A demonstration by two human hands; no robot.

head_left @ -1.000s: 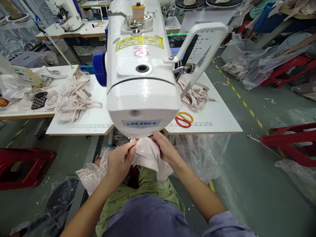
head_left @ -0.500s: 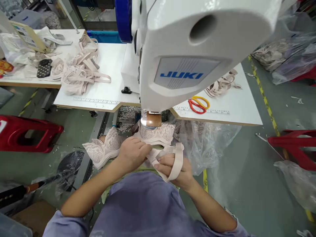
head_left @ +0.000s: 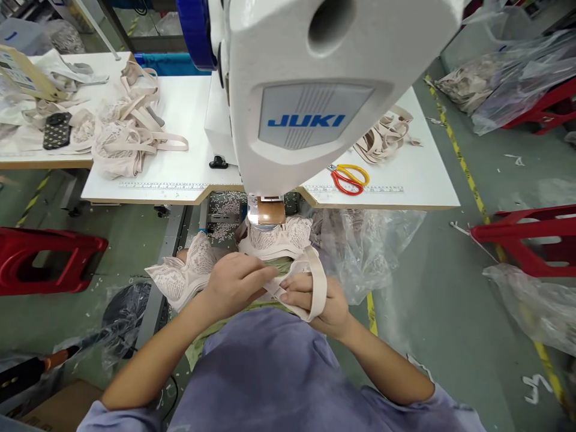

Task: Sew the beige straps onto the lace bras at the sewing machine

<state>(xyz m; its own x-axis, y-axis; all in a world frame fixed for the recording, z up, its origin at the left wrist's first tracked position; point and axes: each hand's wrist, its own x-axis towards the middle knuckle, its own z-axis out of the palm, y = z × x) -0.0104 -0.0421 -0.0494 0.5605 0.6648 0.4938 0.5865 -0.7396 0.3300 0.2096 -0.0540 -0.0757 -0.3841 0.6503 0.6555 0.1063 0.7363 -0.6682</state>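
A pale pink lace bra (head_left: 281,239) lies beneath the head of the white sewing machine (head_left: 310,114). Its band and a looped bra strap (head_left: 318,282) come down toward my lap. My right hand (head_left: 321,303) is closed on the strap and band, with the loop passing over its fingers. My left hand (head_left: 240,282) pinches the end of the same band, fingertips pressed together. Left of that hand, another lace cup (head_left: 182,273) rests, partly hidden by the wrist. The machine's metal and brown foot area (head_left: 267,211) stands just above the bra.
Red and yellow scissors (head_left: 348,179) and a heap of straps (head_left: 382,141) lie on the right of the white table (head_left: 432,174). More bras (head_left: 126,141) are piled on the left. A plastic bag (head_left: 366,252) hangs below the table. Red stools (head_left: 49,258) stand at both sides.
The view has shifted, so the machine and table sit farther left. Both hands still hold the band; the strap loop has turned slightly more upright around my right fingers.
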